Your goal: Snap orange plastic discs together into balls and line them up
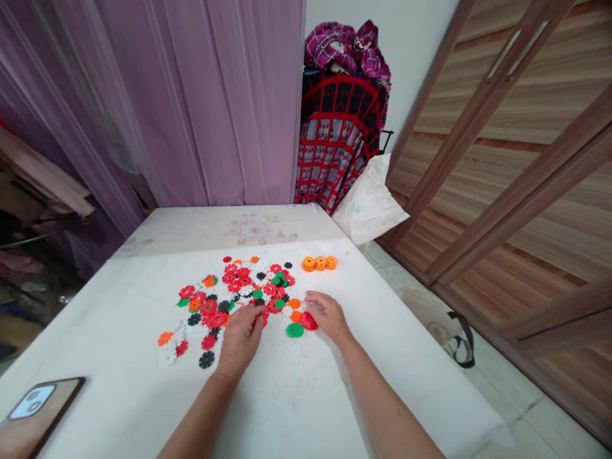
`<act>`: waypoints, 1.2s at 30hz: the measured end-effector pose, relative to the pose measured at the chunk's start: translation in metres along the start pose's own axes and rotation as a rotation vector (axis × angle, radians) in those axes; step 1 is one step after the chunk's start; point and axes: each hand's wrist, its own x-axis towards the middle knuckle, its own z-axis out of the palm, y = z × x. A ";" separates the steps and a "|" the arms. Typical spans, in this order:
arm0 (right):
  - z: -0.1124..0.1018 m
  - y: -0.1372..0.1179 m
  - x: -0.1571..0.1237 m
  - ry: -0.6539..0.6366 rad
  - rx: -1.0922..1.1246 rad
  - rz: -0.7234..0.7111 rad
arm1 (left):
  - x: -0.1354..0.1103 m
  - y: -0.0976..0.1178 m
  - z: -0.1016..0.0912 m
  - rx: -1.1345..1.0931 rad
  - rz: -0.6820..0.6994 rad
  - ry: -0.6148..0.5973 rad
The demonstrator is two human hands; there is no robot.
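A loose pile of flower-shaped plastic discs [209,308] in red, white, black, green and orange is spread on the white-covered table [287,401]. My left hand [240,338] reaches into the near side of the pile. Its thumb and fingers are closed together beside red and black discs, and what they hold is hidden. At the pile's right edge, my right hand [329,315] is open, with its thumb and fingers apart. A red disc [308,322] lies just left of it, with a green disc [295,330] close by. Three orange balls [320,263] sit in a row farther back.
A phone [41,414] lies at the table's near left. Behind the table hangs a purple curtain [215,102]. A white bag [370,204] stands beside the far right corner. Wooden wardrobe doors [502,172] rise to the right, and a clear bag [440,325] is on the floor.
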 end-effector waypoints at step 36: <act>-0.013 -0.034 -0.035 -0.052 -0.231 -0.234 | -0.012 0.038 0.009 -0.024 0.059 -0.173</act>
